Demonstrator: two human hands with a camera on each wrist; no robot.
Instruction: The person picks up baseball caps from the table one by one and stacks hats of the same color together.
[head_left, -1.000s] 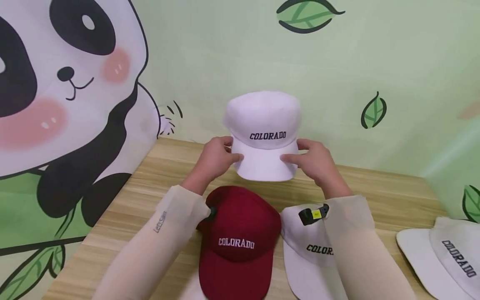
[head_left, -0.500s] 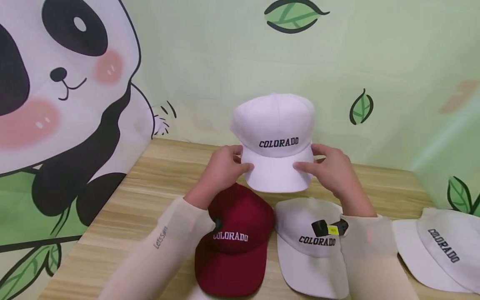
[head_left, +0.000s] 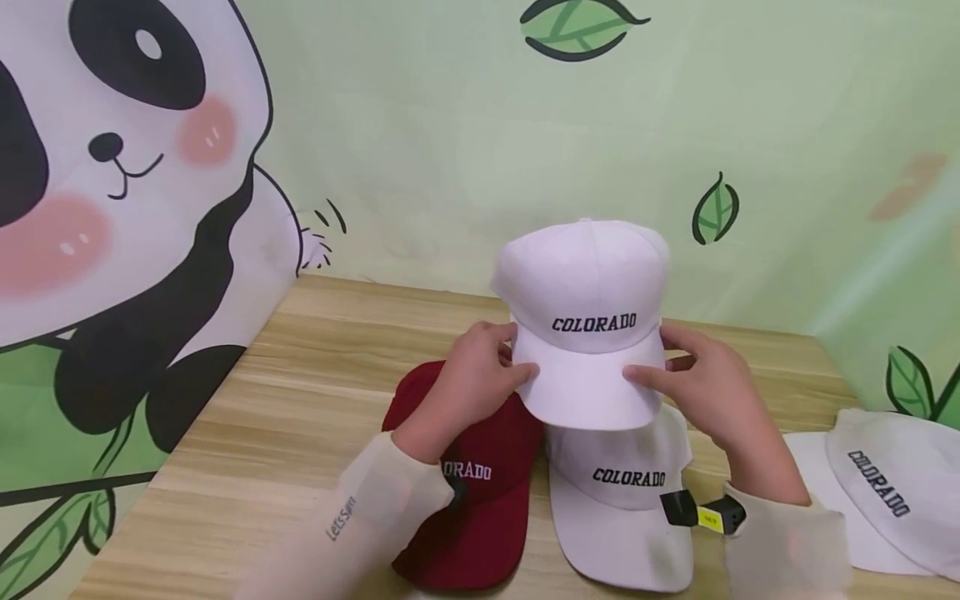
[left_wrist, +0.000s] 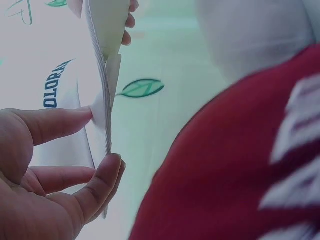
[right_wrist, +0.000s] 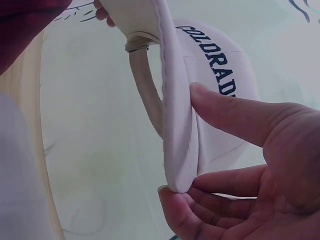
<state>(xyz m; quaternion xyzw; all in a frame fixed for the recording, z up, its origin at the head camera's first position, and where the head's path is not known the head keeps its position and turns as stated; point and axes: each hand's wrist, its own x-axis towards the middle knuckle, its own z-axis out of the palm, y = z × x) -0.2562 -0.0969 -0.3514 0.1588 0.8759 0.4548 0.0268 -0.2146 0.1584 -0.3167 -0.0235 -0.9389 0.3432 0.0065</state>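
A white baseball cap [head_left: 592,283] with black COLORADO lettering is held up between both hands, crown upward and brim toward me. My left hand [head_left: 483,371] pinches the left edge of its brim, thumb on top and fingers beneath. On the opposite edge my right hand [head_left: 705,383] grips the brim the same way. In the right wrist view, the brim [right_wrist: 177,115] appears edge-on between thumb and fingers. Under the held cap, a second white cap [head_left: 622,533] lies on the table, its crown partly covered. To its left sits a dark red cap [head_left: 480,533], partly hidden by my left forearm.
Another white cap [head_left: 892,492] lies turned sideways at the right, partly behind my right sleeve. The wooden table [head_left: 315,375] meets a green backdrop [head_left: 420,167] with leaf drawings at the back. A large printed panda [head_left: 247,233] covers the left wall.
Both hands have brought the held white cap down, to the right and nearer. It now overlaps the top of the white cap on the table. The camera view has shifted slightly.
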